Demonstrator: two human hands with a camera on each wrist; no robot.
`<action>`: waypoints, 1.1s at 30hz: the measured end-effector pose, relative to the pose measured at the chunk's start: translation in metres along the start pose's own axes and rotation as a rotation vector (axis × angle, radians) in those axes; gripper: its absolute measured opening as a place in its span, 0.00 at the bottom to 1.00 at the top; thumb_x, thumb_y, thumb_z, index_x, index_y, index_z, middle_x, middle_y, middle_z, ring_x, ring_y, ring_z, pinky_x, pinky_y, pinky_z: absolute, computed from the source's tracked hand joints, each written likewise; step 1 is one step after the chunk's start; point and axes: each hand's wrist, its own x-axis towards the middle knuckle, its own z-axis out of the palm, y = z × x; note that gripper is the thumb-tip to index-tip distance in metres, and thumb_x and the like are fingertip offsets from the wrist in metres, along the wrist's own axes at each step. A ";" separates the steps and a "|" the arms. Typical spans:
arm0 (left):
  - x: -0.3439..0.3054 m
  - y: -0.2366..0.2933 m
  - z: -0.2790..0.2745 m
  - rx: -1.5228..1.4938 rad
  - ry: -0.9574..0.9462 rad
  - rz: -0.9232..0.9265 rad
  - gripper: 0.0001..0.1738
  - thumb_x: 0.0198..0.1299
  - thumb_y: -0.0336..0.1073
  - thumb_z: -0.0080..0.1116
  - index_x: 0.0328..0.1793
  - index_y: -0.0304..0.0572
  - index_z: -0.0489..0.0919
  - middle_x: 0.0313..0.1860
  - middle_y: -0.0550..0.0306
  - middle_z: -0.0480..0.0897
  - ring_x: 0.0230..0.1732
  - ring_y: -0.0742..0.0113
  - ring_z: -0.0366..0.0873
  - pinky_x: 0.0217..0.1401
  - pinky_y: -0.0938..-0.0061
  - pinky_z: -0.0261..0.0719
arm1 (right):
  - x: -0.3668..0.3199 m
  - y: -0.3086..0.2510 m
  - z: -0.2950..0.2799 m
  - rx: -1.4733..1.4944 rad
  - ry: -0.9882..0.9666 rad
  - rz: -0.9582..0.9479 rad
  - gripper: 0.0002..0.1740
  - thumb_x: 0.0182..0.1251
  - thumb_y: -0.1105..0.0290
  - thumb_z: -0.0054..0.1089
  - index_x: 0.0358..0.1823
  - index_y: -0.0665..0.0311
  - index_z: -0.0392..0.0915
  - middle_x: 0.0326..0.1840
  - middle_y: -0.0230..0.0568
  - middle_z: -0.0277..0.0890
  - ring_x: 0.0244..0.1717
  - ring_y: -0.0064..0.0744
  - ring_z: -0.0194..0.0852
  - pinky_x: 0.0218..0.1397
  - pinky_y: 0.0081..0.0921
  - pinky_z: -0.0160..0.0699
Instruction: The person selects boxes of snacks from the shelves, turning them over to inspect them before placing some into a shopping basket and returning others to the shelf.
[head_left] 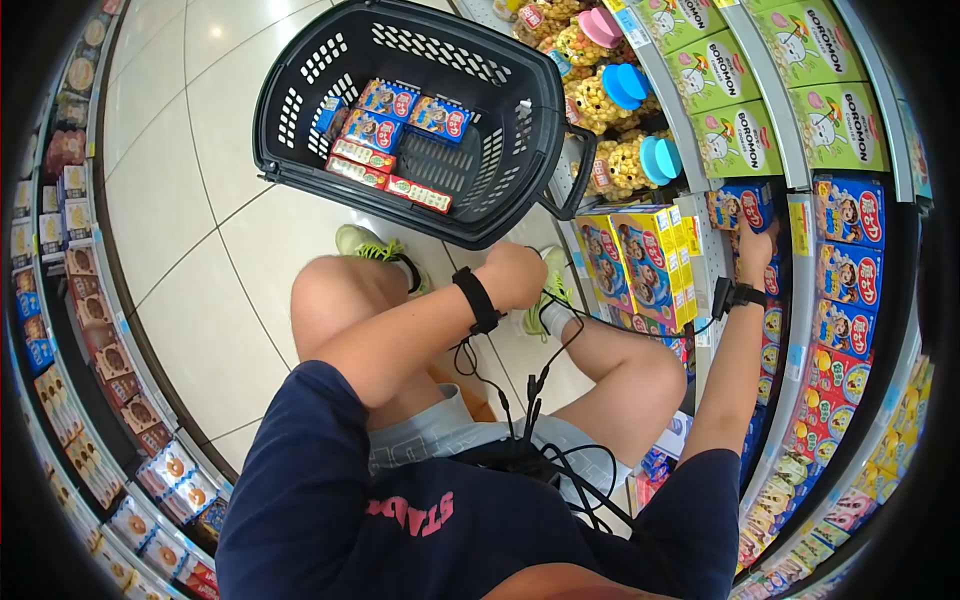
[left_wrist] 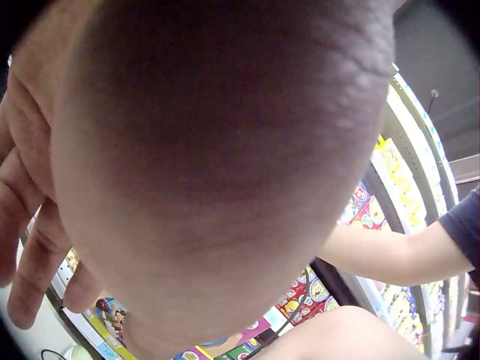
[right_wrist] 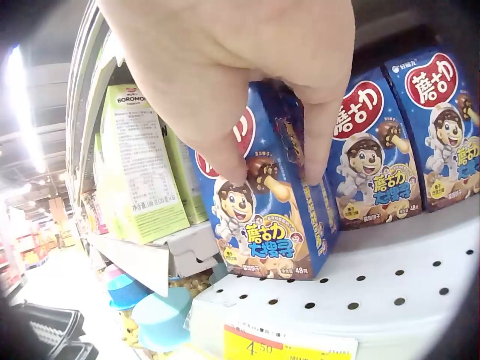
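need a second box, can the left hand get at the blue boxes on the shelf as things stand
Probably not: the left hand grips the basket, away from the shelf; the right hand, pinching a blue box, sits nearer the rest.

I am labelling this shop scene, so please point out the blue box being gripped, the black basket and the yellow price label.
blue box (right_wrist: 259, 225), right wrist view, front face.
black basket (head_left: 295, 115), head view, left wall.
yellow price label (right_wrist: 285, 346), right wrist view, its middle.
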 end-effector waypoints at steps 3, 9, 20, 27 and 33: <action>-0.001 0.000 -0.002 0.005 -0.003 -0.001 0.12 0.53 0.41 0.61 0.36 0.41 0.86 0.33 0.48 0.87 0.37 0.47 0.86 0.39 0.57 0.82 | -0.005 -0.009 -0.006 -0.019 -0.013 0.023 0.56 0.56 0.44 0.72 0.74 0.76 0.57 0.71 0.69 0.63 0.72 0.56 0.65 0.72 0.37 0.65; -0.007 0.001 -0.006 0.007 0.001 0.016 0.10 0.53 0.36 0.58 0.37 0.41 0.86 0.33 0.49 0.87 0.35 0.49 0.87 0.38 0.56 0.81 | -0.037 -0.038 -0.027 -0.157 0.178 0.129 0.55 0.56 0.45 0.74 0.74 0.74 0.57 0.66 0.65 0.69 0.65 0.55 0.72 0.67 0.39 0.70; -0.025 -0.011 -0.028 -0.056 0.079 -0.001 0.10 0.54 0.37 0.58 0.34 0.41 0.87 0.34 0.47 0.87 0.38 0.50 0.88 0.38 0.57 0.81 | -0.094 -0.350 -0.035 1.054 -1.028 -0.093 0.20 0.77 0.61 0.55 0.61 0.68 0.75 0.45 0.38 0.80 0.47 0.31 0.83 0.49 0.27 0.84; -0.057 -0.076 -0.080 -0.233 0.310 -0.236 0.18 0.57 0.48 0.64 0.33 0.38 0.87 0.31 0.44 0.86 0.36 0.47 0.86 0.40 0.56 0.83 | -0.104 -0.434 0.198 1.132 -1.368 0.668 0.26 0.68 0.54 0.65 0.54 0.68 0.72 0.54 0.49 0.76 0.54 0.49 0.80 0.60 0.49 0.83; -0.096 -0.103 -0.089 -0.177 0.306 -0.477 0.09 0.56 0.41 0.61 0.30 0.48 0.88 0.30 0.54 0.86 0.35 0.56 0.86 0.41 0.60 0.78 | -0.157 -0.437 0.365 0.739 -1.301 0.867 0.34 0.66 0.48 0.62 0.64 0.64 0.69 0.58 0.49 0.74 0.60 0.46 0.73 0.67 0.57 0.71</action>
